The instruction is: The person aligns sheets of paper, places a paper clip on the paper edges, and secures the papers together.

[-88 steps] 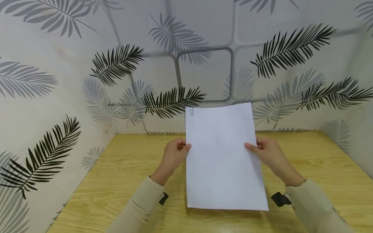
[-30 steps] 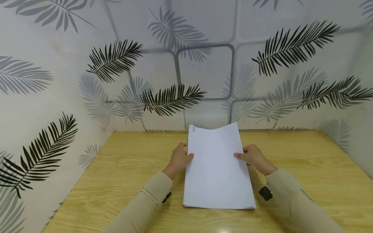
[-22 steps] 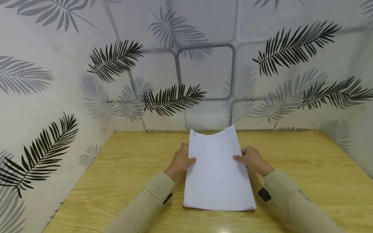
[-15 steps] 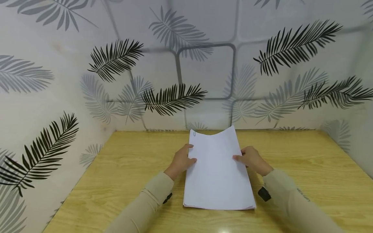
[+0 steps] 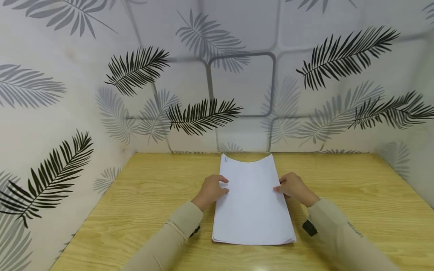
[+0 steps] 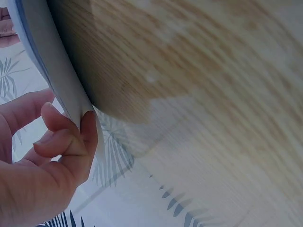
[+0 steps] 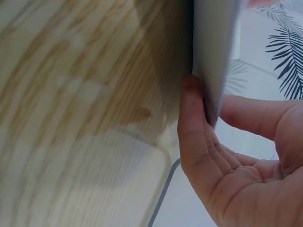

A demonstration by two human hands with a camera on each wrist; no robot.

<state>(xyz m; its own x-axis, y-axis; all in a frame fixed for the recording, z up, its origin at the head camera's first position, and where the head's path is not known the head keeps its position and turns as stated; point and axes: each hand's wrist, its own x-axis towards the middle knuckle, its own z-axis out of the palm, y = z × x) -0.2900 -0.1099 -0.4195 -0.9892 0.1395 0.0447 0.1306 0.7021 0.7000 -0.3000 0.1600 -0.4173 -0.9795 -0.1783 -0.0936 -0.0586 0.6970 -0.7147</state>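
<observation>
A stack of white paper [image 5: 252, 203] lies low over the table in the head view, its far end bowed down in the middle. A small paper clip [image 5: 226, 159] sits at its far left corner. My left hand [image 5: 211, 191] holds the left edge, thumb and index finger over the top sheet. In the left wrist view, other fingers [image 6: 89, 137] of that hand curl round the edge of the stack. My right hand [image 5: 295, 187] pinches the right edge, thumb on top. The right wrist view shows its fingers [image 7: 193, 127] reaching beneath the stack.
The wooden table [image 5: 152, 188] runs back to a wall [image 5: 242, 86] printed with feather-like leaves. Similar walls stand at the left and right sides. A black wrist-worn piece [image 5: 309, 227] shows below the right sleeve [image 5: 339, 226].
The stack has come down from a raised, tilted pose to lie lower, its far edge now bowed. Both hands came down with it, and the left index finger has moved onto the top sheet.
</observation>
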